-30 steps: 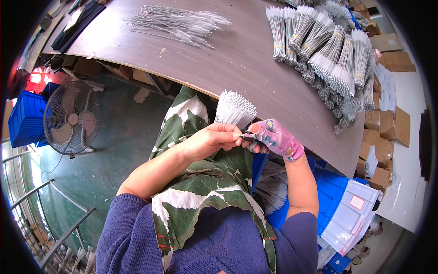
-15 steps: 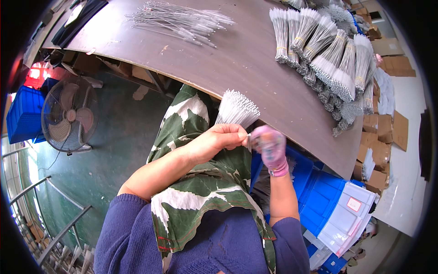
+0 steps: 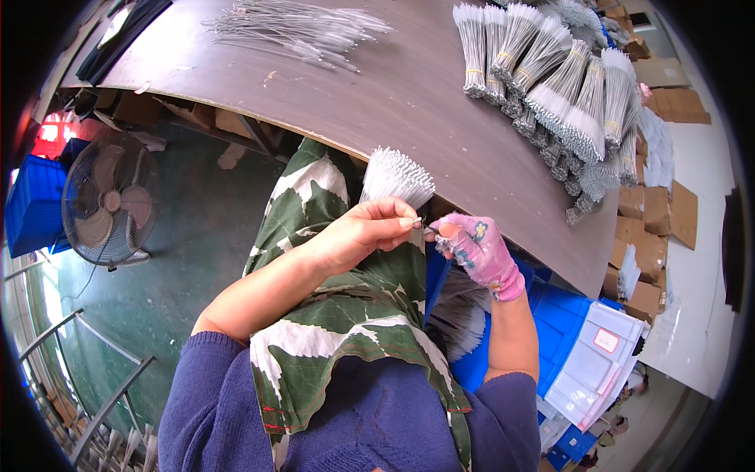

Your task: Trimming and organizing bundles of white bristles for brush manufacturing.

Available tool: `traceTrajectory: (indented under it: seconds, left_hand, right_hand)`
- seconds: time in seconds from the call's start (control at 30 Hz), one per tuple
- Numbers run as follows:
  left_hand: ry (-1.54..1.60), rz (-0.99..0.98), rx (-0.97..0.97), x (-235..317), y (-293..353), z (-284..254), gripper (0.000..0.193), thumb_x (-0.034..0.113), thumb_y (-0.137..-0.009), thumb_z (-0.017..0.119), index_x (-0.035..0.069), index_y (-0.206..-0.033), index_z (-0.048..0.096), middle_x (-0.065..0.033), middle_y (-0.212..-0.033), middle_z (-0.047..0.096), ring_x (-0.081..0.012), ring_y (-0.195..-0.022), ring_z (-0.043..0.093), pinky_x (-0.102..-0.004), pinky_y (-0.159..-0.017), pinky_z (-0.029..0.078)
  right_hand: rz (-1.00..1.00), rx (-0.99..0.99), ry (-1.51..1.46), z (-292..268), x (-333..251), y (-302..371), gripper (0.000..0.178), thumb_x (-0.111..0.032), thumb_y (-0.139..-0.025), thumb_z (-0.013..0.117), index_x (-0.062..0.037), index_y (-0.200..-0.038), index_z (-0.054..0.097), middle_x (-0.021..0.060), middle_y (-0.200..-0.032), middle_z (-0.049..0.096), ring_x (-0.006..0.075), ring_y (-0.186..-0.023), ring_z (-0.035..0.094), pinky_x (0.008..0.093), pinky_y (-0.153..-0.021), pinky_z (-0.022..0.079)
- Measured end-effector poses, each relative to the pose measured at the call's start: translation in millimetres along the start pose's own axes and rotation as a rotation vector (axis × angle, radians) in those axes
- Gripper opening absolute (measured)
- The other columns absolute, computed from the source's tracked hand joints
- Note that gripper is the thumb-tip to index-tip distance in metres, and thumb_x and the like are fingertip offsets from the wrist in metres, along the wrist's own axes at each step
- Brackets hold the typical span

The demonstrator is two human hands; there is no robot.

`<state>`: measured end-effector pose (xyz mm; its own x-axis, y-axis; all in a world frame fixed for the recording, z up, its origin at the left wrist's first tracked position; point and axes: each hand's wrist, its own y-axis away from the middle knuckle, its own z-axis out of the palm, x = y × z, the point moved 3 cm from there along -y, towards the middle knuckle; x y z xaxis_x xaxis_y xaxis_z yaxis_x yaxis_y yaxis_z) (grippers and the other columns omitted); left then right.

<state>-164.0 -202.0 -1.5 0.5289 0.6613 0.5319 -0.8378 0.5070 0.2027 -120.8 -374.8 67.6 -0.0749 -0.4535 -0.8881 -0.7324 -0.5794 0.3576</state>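
Observation:
Over my lap, my bare left hand (image 3: 370, 232) is closed in a pinch at the fingertips. Close to its right, my right hand (image 3: 481, 250), in a pink flowered glove with bare fingertips showing, is closed too. A small thing with a dark part shows between the two sets of fingertips; it is too small to name. Just behind my left hand, a thick bundle of thin wire brushes (image 3: 397, 177) stands against the table edge, its looped wire ends up. The bundle's lower part is hidden by my hand and the camouflage apron (image 3: 330, 334).
On the brown table (image 3: 440, 149) lie loose wire brushes (image 3: 295, 31) and, at the right, a heap of banded brush bundles (image 3: 578, 102). Blue bins (image 3: 550, 322) stand by my right arm, with more brushes (image 3: 460, 307) beside them. A floor fan (image 3: 110, 200) stands left.
My right hand was blurred by motion and now shows sharply, turned with its fingertips toward my left hand. The left hand keeps its pinch. The whole view has shifted slightly.

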Motion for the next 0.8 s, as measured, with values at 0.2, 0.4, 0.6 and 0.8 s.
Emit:
traceTrajectory:
  seconds: [0.2, 0.4, 0.6, 0.8]
  left_hand:
    - [-0.118, 0.024, 0.068, 2, 3, 6, 0.011, 0.016, -0.089, 0.059, 0.006, -0.095, 0.059, 0.0043, -0.073, 0.053, -0.0039, -0.064, 0.044, -0.0176, -0.058, 0.034]
    - [0.037, 0.133, 0.106, 1, 2, -6, 0.01, 0.016, -0.091, 0.057, 0.007, -0.092, 0.058, 0.0039, -0.075, 0.052, -0.0042, -0.065, 0.042, -0.0185, -0.059, 0.034]
    - [0.203, 0.057, -0.003, 5, 4, -11, 0.01, 0.017, -0.092, 0.054, 0.007, -0.092, 0.057, 0.0021, -0.073, 0.046, -0.0081, -0.066, 0.039, -0.021, -0.063, 0.033]
    - [0.026, 0.215, 0.121, 5, 9, -13, 0.007, 0.014, -0.091, 0.057, 0.007, -0.092, 0.056, 0.0009, -0.078, 0.052, -0.008, -0.07, 0.046, -0.02, -0.064, 0.037]
  right_hand:
    - [0.135, 0.024, -0.129, 0, -5, 0, 0.036, -0.035, -0.093, 0.052, -0.0019, -0.089, 0.065, -0.0022, -0.065, 0.054, 0.0046, -0.059, 0.045, 0.0201, -0.053, 0.036]
    - [0.012, 0.173, -0.309, 2, 9, -8, 0.036, -0.037, -0.092, 0.055, -0.0028, -0.101, 0.062, -0.0011, -0.078, 0.057, 0.0056, -0.061, 0.049, 0.0198, -0.055, 0.039]
    - [-0.513, 0.482, 0.375, 5, -20, -54, 0.02, -0.007, -0.085, 0.063, 0.0013, -0.102, 0.059, 0.0023, -0.093, 0.06, 0.008, -0.084, 0.057, 0.0216, -0.073, 0.047]
    - [-0.24, 0.321, -0.066, 5, -31, -53, 0.02, -0.008, -0.086, 0.062, 0.0026, -0.104, 0.059, 0.0056, -0.097, 0.063, 0.0113, -0.087, 0.058, 0.026, -0.079, 0.047]
